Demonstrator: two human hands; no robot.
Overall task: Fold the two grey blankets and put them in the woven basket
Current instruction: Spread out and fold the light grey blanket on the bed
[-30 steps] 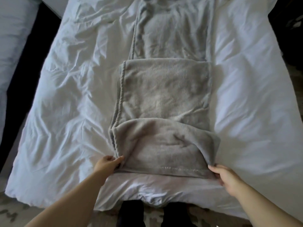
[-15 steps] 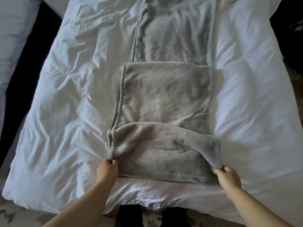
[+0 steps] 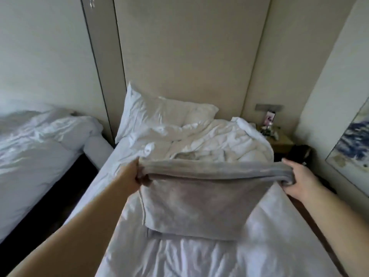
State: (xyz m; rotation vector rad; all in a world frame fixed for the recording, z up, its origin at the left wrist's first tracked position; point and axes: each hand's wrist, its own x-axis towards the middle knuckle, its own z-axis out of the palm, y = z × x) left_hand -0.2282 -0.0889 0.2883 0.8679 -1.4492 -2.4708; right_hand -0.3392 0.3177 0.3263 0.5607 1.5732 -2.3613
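At far left, a second bed [image 3: 40, 148] with rumpled white bedding meets the frame edge, and a dark floor gap [image 3: 65, 188] parts it from the near bed. Next, the left hand [image 3: 135, 174] has its fingers curled round one end of a bunched fold of the grey blanket [image 3: 199, 202]. The blanket hangs from that raised fold, and its lower edge rests on the white duvet [image 3: 199, 256], which has bare cloth on both sides. A pillow [image 3: 159, 114] lies behind against the wall panel. The right hand [image 3: 299, 179] clutches the fold's other end, near the bed's right edge. Beyond it are a nightstand [image 3: 281, 143] and a framed picture [image 3: 351, 144]. Half a second ago the blanket lay flat, pinched at its near corners. Now it is lifted and the view has tilted up.
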